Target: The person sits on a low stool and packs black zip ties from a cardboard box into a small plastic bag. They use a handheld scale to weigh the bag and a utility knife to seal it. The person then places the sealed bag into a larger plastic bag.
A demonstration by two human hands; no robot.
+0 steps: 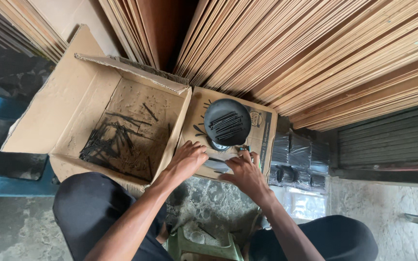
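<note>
Black round pan of dark nails

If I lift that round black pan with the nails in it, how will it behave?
The round black pan looks shallow and perched on a small base, so it may tip if pushed at its rim. The dark nails lie loose inside and would probably slide or spill when tilted. They likely make it heavier than it looks.
</note>
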